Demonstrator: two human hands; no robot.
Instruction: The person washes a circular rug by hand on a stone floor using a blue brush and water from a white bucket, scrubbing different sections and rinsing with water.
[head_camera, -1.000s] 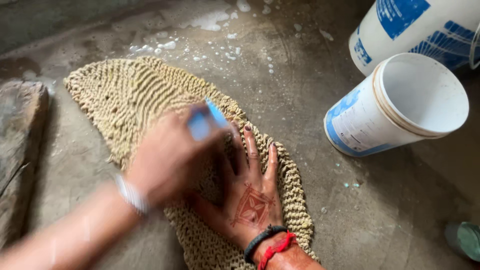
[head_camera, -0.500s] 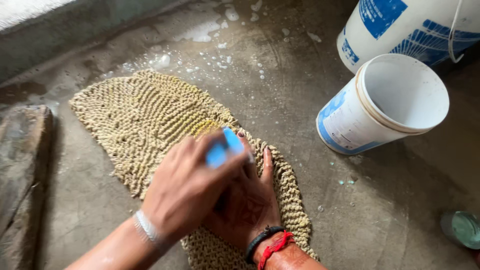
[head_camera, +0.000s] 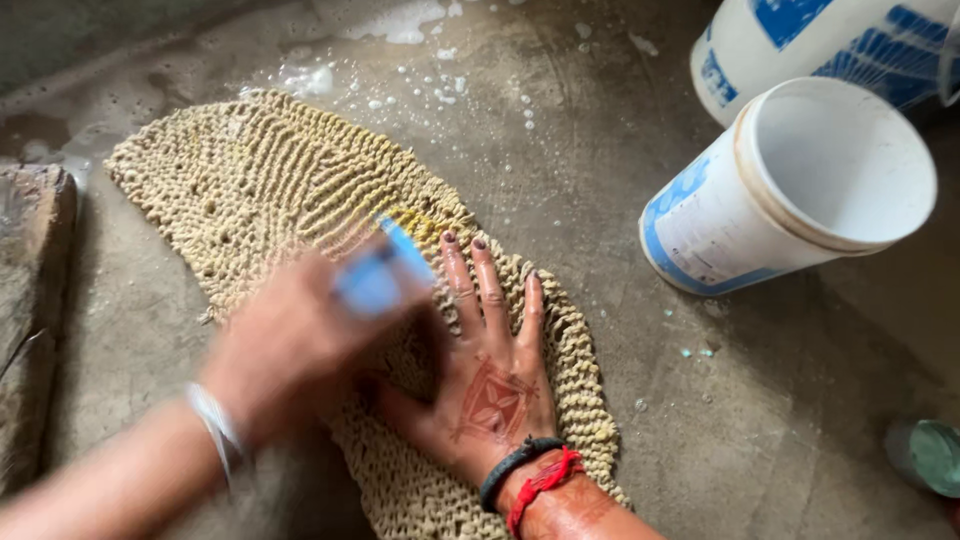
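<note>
The person's right hand (head_camera: 490, 385) lay flat on a knitted beige mat (head_camera: 290, 220), palm down, fingers (head_camera: 480, 290) spread and pressed into the weave, pinning the near end of the mat to the wet concrete floor (head_camera: 600, 180). The wrist carried a black band and a red thread; a reddish-brown pattern was drawn on the back of the hand. The left hand (head_camera: 300, 345) was motion-blurred just beside the right; its fingers were curled around a blue brush (head_camera: 385, 275), head over the mat near the right fingertips, though the blur hid the exact grip. A pale bangle sat on the left wrist. The mat lay spread out on the floor, running from upper left to lower centre, touching the floor all along. Soap foam (head_camera: 400, 20) and scattered white flecks sat on the floor beyond the far end of the mat. Judgement on progress: scrubbing appeared under way at the near-middle part of the mat; no suds were visible on the weave itself, so how much had been cleaned could not be told, and rinsing looked not yet done. To the right a white bucket with blue markings (head_camera: 790, 190) lay tipped on its side, mouth open and empty as far as visible, well apart from the mat. A second, similar bucket (head_camera: 810, 50) stood behind it. A worn slab (head_camera: 35, 290) lay along the left edge, and a greenish round object (head_camera: 930, 455) at the lower right was too cropped to identify.
</note>
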